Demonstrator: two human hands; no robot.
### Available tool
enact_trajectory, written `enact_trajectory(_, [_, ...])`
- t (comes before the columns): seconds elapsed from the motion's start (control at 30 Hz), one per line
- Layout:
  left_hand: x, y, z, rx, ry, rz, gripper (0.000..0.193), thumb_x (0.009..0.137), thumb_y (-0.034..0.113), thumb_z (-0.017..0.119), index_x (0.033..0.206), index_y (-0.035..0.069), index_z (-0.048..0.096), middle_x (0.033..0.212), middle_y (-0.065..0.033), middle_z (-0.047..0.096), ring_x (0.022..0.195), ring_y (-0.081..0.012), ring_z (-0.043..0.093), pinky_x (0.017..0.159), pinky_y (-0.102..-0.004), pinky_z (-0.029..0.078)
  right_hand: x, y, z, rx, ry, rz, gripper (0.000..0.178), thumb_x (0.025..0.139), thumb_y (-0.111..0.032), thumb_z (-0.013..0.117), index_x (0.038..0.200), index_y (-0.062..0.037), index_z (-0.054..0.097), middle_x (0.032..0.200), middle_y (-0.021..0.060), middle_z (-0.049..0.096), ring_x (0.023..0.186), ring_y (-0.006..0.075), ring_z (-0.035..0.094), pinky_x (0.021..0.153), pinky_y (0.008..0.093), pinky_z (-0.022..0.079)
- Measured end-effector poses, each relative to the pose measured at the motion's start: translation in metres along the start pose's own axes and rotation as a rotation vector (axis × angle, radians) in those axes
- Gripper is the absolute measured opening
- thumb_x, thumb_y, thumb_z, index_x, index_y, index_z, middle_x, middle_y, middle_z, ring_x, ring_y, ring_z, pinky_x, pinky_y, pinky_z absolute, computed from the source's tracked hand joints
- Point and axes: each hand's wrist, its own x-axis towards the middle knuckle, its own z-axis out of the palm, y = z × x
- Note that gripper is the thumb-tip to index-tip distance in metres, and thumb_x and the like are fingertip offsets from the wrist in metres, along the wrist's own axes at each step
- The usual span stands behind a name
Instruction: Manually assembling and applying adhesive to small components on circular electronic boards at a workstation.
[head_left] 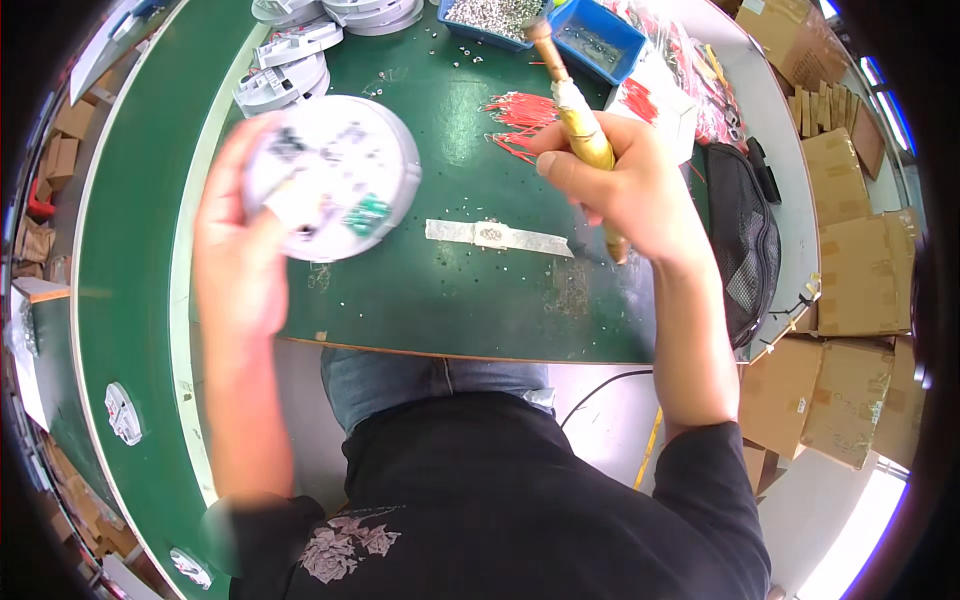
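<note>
My left hand (245,235) is closed on the rim of a round white plastic housing (335,165), held tilted above the left of the green table. A small green circuit board (368,214) and dark parts show inside it, blurred by motion. To the right, my right hand (625,180) grips a stick-like tool (588,140) wrapped in yellow, with brown ends. The tool slants from upper left to lower right, apart from the housing. Between the hands, a strip of pale tape (455,231) with a small heap of tiny parts lies on the table.
Several similar white housings (283,82) are stacked at the back left. Blue bins (600,40) hold small metal parts at the back. Red wires (525,110) lie behind my right hand. A black mesh bag (740,240) sits at the right edge, with cardboard boxes (865,270) beyond.
</note>
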Motion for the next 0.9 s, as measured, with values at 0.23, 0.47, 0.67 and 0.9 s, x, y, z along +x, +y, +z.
enact_trajectory(0.23, [-0.02, 0.003, 0.075, 0.123, -0.134, -0.053, 0.047, 0.083, -0.008, 0.062, 0.13, -0.001, 0.061, 0.121, -0.0083, 0.064, 0.108, -0.0143, 0.064, 0.094, -0.028, 0.052, -0.025, -0.023, 0.03, 0.1, 0.031, -0.089, 0.013, 0.088, -0.01, 0.073, 0.099, -0.0029, 0.074, 0.076, -0.0022, 0.065, 0.064, 0.0025, 0.055, 0.056, 0.0217, 0.044])
enact_trajectory(0.47, [-0.024, 0.001, 0.075, 0.133, -0.144, 0.027, 0.046, 0.083, -0.009, 0.064, 0.128, -0.001, 0.06, 0.118, -0.0076, 0.064, 0.105, -0.0138, 0.064, 0.092, -0.0279, 0.052, -0.031, -0.023, 0.032, 0.012, 0.08, -0.09, 0.014, 0.088, -0.007, 0.073, 0.099, -0.0001, 0.073, 0.078, -0.0006, 0.067, 0.069, 0.0039, 0.057, 0.062, 0.0218, 0.046])
enact_trajectory(0.67, [-0.027, 0.002, 0.079, 0.127, -0.13, 0.029, 0.046, 0.083, -0.01, 0.063, 0.128, 0.0, 0.06, 0.118, -0.0078, 0.064, 0.104, -0.0138, 0.065, 0.091, -0.0278, 0.052, -0.031, -0.02, 0.033, 0.039, 0.06, -0.074, 0.013, 0.087, -0.008, 0.073, 0.099, -0.0002, 0.073, 0.077, -0.0012, 0.066, 0.068, 0.0041, 0.056, 0.061, 0.0225, 0.046])
enact_trajectory(0.9, [-0.027, -0.005, 0.077, 0.157, -0.153, 0.109, 0.045, 0.084, -0.01, 0.063, 0.127, 0.0, 0.06, 0.117, -0.0083, 0.065, 0.104, -0.0137, 0.065, 0.091, -0.0275, 0.052, -0.032, -0.027, 0.028, -0.061, 0.052, -0.072, 0.014, 0.087, -0.009, 0.073, 0.098, -0.0008, 0.073, 0.075, -0.0012, 0.065, 0.067, 0.004, 0.055, 0.06, 0.0231, 0.045])
